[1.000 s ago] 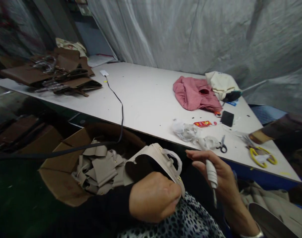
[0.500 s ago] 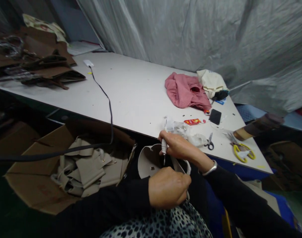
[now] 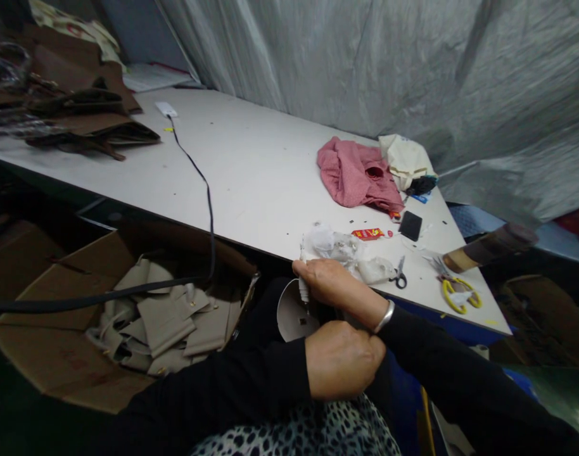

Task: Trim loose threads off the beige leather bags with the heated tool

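On my lap lies a beige bag (image 3: pixel 292 310), its curved flap showing a small dark metal fitting. My left hand (image 3: pixel 344 361) is closed in a fist over the bag's near side; the part it grips is hidden beneath the fingers. My right hand (image 3: pixel 339 285), with a bangle at the wrist, is wrapped round a slim pale screwdriver-like tool (image 3: pixel 303 288) with a ridged handle. The tool stands nearly upright, its thin tip pointing down at the flap near the fitting. Whether the tip touches it I cannot tell.
A cardboard box (image 3: pixel 71 361) of beige bag pieces (image 3: pixel 168 323) stands at left. On the white table (image 3: pixel 251 171) are clear plastic bags (image 3: pixel 346 247), black scissors (image 3: pixel 400 278), yellow-handled scissors (image 3: pixel 460 296), a pink cloth (image 3: pixel 351 174) and brown bags (image 3: pixel 90 107). A black cable (image 3: pixel 208 215) hangs over the edge.
My right hand and the tool have shifted slightly left in view. My left fist has moved a little right, covering more of the bag. Both hands stay closed.
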Demonstrator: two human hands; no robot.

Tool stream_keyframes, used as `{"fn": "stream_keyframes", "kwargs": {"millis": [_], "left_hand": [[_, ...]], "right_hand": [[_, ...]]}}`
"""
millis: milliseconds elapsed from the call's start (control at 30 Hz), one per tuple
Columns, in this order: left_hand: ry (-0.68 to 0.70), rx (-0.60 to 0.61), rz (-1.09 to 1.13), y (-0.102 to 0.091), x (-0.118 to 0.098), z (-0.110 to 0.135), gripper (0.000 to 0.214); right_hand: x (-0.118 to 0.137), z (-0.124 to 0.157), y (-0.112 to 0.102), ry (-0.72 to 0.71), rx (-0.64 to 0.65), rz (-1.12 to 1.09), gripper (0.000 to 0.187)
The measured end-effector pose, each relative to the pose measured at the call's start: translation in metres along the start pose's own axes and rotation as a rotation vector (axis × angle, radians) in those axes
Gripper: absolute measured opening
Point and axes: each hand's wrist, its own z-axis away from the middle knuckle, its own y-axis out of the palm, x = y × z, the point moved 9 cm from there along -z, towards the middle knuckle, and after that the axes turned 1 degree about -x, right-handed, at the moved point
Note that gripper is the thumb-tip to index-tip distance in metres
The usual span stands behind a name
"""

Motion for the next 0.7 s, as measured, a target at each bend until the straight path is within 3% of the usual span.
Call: {"fn": "stream_keyframes", "kwargs": {"millis": [233, 500, 700], "left_hand": [[0.003, 0.064, -0.011, 0.005, -0.003, 0.001, 0.015], [0.015, 0.045, 0.011, 0.010, -0.009, -0.002, 0.013], [-0.012, 0.094, 0.044, 0.010, -0.007, -0.003, 0.012]], "right_hand": [[-0.013, 0.012, 0.008, 0.040, 0.020, 0.079, 0.024], [-0.011, 0.025, 0.018, -0.028, 0.035, 0.127, 0.016], [-0.006, 0.025, 0.018, -0.053, 0.050, 0.120, 0.016]]}}
